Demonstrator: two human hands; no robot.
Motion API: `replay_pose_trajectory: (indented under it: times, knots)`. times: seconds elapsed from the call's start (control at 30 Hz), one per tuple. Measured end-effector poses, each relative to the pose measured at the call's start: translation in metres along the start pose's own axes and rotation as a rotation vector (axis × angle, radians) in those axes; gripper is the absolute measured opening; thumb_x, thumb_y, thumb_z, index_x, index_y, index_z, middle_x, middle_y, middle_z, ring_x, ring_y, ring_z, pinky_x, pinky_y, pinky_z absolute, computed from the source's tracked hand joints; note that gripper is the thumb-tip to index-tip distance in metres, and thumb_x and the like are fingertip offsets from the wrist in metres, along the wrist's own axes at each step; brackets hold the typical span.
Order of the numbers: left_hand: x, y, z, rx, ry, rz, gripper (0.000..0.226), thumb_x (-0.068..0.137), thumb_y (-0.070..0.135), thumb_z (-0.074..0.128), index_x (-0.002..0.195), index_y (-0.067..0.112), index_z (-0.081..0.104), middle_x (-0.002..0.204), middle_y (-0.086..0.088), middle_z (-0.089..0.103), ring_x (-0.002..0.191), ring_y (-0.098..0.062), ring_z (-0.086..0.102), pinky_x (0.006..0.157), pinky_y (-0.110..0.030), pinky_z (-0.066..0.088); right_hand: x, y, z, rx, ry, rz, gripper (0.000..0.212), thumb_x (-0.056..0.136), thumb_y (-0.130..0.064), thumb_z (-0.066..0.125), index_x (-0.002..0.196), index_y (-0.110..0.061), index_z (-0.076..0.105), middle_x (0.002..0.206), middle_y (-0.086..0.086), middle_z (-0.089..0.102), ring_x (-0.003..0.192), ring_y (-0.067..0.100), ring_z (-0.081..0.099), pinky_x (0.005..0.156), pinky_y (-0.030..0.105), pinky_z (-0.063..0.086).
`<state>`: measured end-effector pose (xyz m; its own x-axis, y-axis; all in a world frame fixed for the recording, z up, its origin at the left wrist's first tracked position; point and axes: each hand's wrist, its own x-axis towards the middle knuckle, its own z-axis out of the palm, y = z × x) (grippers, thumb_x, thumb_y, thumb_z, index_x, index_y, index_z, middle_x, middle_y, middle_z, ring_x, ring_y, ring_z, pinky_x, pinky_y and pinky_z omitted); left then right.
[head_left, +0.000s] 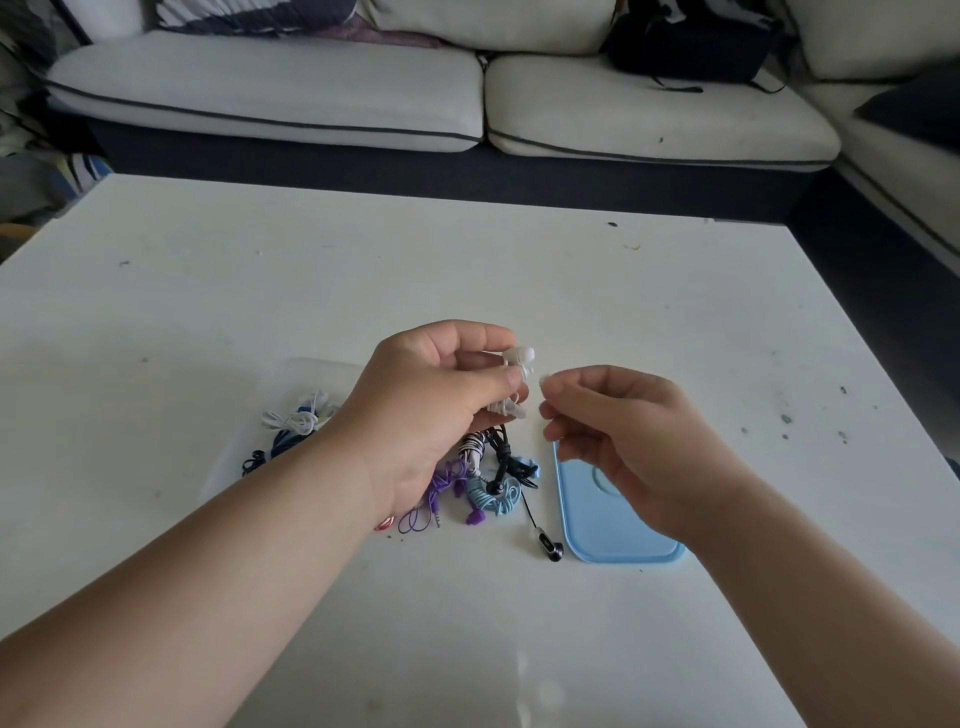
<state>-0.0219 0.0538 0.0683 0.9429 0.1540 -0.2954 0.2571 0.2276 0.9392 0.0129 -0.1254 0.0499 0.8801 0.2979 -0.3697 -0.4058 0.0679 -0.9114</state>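
Our left grip (436, 410) clutched the white earphones (519, 357) and our right grip (634, 441) pinched a small white bit (545, 378), which we feared a loose pinch might drop into the tangled pile (483, 483)

white table (208, 291) | on it: earphone cables (483, 486), blue lid (597, 530), clear box (317, 365)

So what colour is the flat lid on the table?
Light blue. The head view shows the lid lying flat beside the tangled earphones.
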Motion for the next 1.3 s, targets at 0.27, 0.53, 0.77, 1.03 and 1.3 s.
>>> replay_pose_trajectory:
  times: [0.27,0.53,0.77,1.03,1.3]
  knots:
    - [-0.0012,0.0000,0.0034,0.040,-0.047,0.056,0.027,0.088,-0.001,0.076,0.111,0.012,0.074,0.102,-0.007,0.080,0.092,-0.023,0.079,0.073,-0.026,0.060,-0.0044,-0.0051,0.0018,0.131,-0.049,0.005,0.023,0.076,-0.017,0.077,0.092,-0.002,0.073,0.082,0.011,0.069,0.068,0.019,0.066,0.060,0.025,0.057]
    - [-0.0012,-0.0003,0.0049,0.058,-0.044,0.066,0.027,0.087,0.000,0.078,0.110,0.014,0.075,0.101,-0.007,0.080,0.095,-0.024,0.078,0.072,-0.023,0.059,-0.0023,-0.0026,0.0003,0.116,-0.058,-0.018,0.023,0.079,-0.016,0.075,0.095,0.001,0.073,0.088,0.015,0.070,0.071,0.019,0.067,0.063,0.025,0.058]
    - [-0.0020,-0.0004,0.0033,0.095,-0.017,0.086,0.027,0.085,0.003,0.081,0.108,0.016,0.077,0.093,-0.001,0.080,0.086,-0.017,0.078,0.071,-0.023,0.060,-0.0030,-0.0031,0.0025,0.123,-0.068,-0.073,0.017,0.079,-0.015,0.072,0.090,-0.002,0.071,0.087,0.015,0.071,0.072,0.021,0.068,0.063,0.026,0.058]
    - [-0.0012,-0.0025,0.0026,0.144,0.008,0.096,0.026,0.084,0.004,0.082,0.105,0.019,0.078,0.087,0.002,0.079,0.081,-0.015,0.077,0.073,-0.026,0.061,-0.0031,0.0002,0.0040,0.030,-0.026,-0.178,0.006,0.096,-0.004,0.065,0.094,0.000,0.069,0.085,0.018,0.073,0.074,0.026,0.069,0.065,0.031,0.058]
    - [-0.0014,-0.0038,0.0062,0.114,0.027,0.092,0.023,0.085,0.002,0.081,0.102,0.017,0.077,0.091,-0.003,0.080,0.082,-0.016,0.077,0.067,-0.020,0.058,-0.0034,0.0028,0.0057,-0.101,0.028,-0.315,0.009,0.098,0.001,0.063,0.091,0.000,0.069,0.080,0.016,0.075,0.073,0.028,0.070,0.068,0.035,0.060]
